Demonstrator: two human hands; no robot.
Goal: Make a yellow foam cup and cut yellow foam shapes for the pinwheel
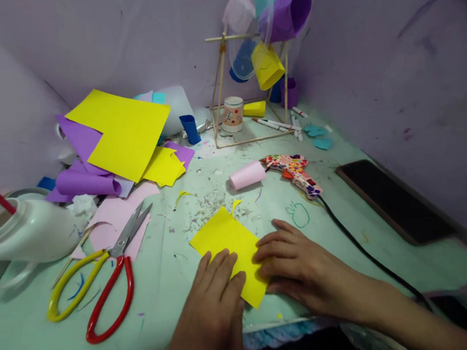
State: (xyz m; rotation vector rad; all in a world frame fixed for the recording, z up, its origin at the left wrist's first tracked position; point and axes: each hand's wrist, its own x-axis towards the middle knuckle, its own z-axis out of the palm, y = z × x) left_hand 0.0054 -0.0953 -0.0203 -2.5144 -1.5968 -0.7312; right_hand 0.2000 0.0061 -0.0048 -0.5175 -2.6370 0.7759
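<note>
A small square of yellow paper [227,239] lies on the table, turned so that one corner points away from me. My left hand [217,299] rests on its lower left part, fingers stretched out flat. My right hand [297,268] touches its right edge with slightly bent, parted fingertips; the thumb side is partly hidden. Beyond the paper, a rolled pink paper cup [248,175] lies on its side, close to the nozzle of a flower-patterned glue gun [294,171]. Scissors [119,254] with one yellow and one red handle lie partly open to the left.
A stick frame [218,87] carries a clear disc and coloured paper cups at the back. Purple and yellow paper sheets [124,131] pile up at back left, behind a white pitcher [43,228]. A phone [390,197] lies right of the glue gun's black cord [358,245].
</note>
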